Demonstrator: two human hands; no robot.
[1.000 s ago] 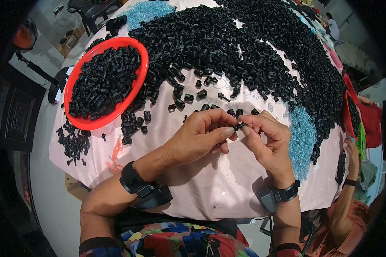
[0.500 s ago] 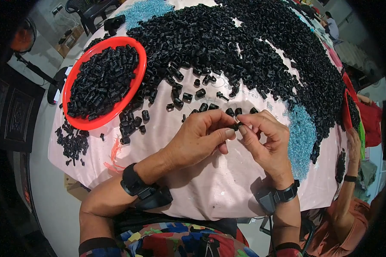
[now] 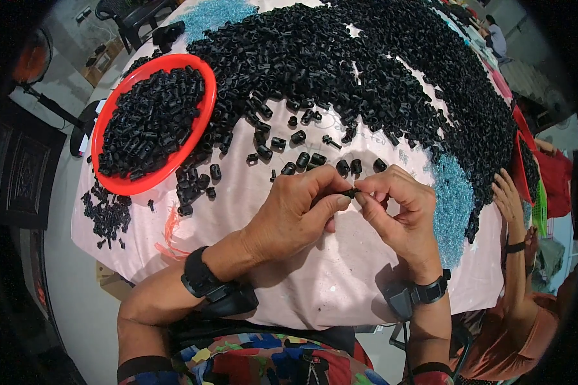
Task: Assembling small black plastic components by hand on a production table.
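Observation:
Both hands meet over the near middle of the table, fingertips almost touching. Between them is a small black plastic part (image 3: 351, 192), mostly covered by fingers. My left hand (image 3: 303, 200) pinches it from the left with thumb and forefinger. My right hand (image 3: 398, 208) pinches its other end, thumb and forefinger closed. Just beyond the fingertips lie several loose black cylindrical caps (image 3: 318, 159). A thin black pin-like piece (image 3: 331, 142) lies among them. Exact shape of the held part is hidden.
A red basin (image 3: 210, 122) full of black parts stands at the left, small black pins (image 3: 107, 215) below it. A large heap of black parts (image 3: 289, 58) spreads across the back and right. Clear-blue beads (image 3: 451, 212) lie right. A co-worker's hand (image 3: 508, 199) is at the right edge.
My hands stay nearly in place, still pinching the small black part. At the right, the co-worker's hand has moved left onto the heap's edge.

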